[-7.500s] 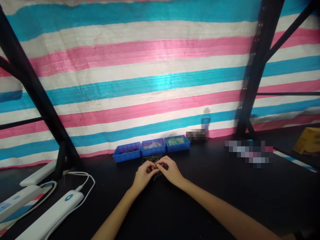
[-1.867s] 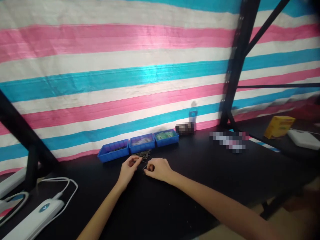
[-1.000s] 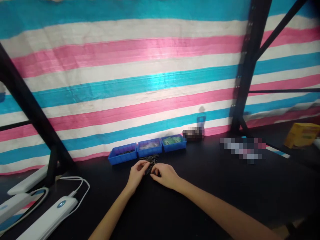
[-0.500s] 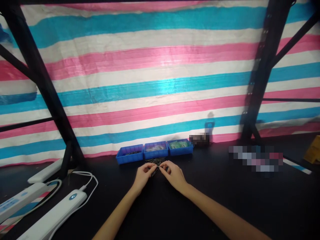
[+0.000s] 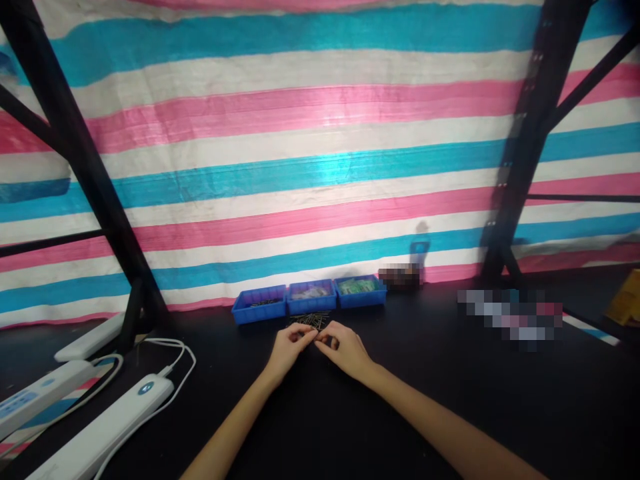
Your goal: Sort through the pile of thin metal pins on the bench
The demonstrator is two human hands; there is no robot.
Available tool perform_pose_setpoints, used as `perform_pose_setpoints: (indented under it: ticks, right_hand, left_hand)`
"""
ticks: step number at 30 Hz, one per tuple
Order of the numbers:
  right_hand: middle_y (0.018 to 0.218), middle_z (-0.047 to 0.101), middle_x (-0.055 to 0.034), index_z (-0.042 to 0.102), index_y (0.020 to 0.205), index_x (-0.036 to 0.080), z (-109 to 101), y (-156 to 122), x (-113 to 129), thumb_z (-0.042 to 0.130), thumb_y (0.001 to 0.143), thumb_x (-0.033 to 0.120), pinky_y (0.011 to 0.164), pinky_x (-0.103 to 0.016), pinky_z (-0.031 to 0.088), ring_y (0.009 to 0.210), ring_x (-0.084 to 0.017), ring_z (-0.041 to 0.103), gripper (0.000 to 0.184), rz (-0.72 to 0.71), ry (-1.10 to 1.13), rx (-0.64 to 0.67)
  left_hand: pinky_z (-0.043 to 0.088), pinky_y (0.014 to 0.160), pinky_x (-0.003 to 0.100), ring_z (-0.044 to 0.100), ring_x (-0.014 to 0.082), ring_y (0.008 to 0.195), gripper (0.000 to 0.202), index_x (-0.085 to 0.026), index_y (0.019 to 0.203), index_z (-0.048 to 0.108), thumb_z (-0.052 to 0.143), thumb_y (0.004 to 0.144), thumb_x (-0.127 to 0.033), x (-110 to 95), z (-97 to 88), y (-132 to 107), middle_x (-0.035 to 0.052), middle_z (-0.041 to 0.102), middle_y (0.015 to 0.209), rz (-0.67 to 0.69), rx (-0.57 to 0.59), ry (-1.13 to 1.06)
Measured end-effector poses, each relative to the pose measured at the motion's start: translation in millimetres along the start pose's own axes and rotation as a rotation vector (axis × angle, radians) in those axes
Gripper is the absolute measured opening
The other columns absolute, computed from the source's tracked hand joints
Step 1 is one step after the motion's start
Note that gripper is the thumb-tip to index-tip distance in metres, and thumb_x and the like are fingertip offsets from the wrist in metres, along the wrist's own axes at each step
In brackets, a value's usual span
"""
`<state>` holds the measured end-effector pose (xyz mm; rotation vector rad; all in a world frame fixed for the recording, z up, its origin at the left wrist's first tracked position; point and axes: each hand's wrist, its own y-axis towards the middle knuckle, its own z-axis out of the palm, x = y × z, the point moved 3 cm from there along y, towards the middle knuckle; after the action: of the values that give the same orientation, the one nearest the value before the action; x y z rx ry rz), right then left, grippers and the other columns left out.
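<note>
My left hand (image 5: 291, 347) and my right hand (image 5: 345, 347) meet fingertip to fingertip over the black table, both closed in a pinch. Whatever sits between the fingertips is too small and hidden to name. Just beyond them lies a loose pile of thin, dark metal pieces (image 5: 314, 320), like screws or pins. Behind the pile stand three blue trays in a row. The left tray (image 5: 239, 313) holds dark thin pieces, the middle tray (image 5: 313, 307) pale clear-looking pieces, and the right tray (image 5: 363, 301) green ones.
White power strips (image 5: 107, 427) with a looped white cable (image 5: 193, 367) lie at the left. Black frame posts (image 5: 75, 147) rise on both sides before a striped tarp (image 5: 310, 133). At the right are blurred-out items (image 5: 515, 317) and a yellow object (image 5: 625, 300).
My fingertips have come closer together, and the thin piece glimpsed between them earlier is now hidden. The view has shifted slightly; the trays stay in place.
</note>
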<state>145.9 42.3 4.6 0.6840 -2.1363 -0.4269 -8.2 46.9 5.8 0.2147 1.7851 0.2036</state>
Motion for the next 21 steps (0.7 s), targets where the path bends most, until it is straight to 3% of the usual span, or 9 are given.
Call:
perform_pose_setpoints:
  ticks: [4,21]
  right_hand:
    - [0.075,0.055,0.0038,0.062,0.075,0.021,1.5,0.2,-0.7,0.058,0.077,0.025,0.05,-0.018,0.034,0.05,-0.006,0.048,0.006,-0.008,0.017,0.019]
    - [0.077,0.06,-0.0017,0.065,0.084,0.02,-4.6,4.2,-5.2,0.052,0.082,0.029,0.055,-0.023,0.041,0.055,-0.011,0.05,0.016,0.061,0.121,-0.146]
  left_hand:
    - [0.034,0.049,0.021,0.045,0.0101,0.054,0.031,-0.012,0.079,0.068,0.067,0.064,-0.039,2.9,-0.7,1.0,0.0023,0.061,0.064,0.018,0.003,0.007]
    - [0.035,0.048,0.022,0.046,0.0105,0.052,0.036,-0.013,0.084,0.07,0.066,0.064,-0.043,3.5,-1.7,0.9,0.0043,0.062,0.069,0.032,-0.012,0.079]
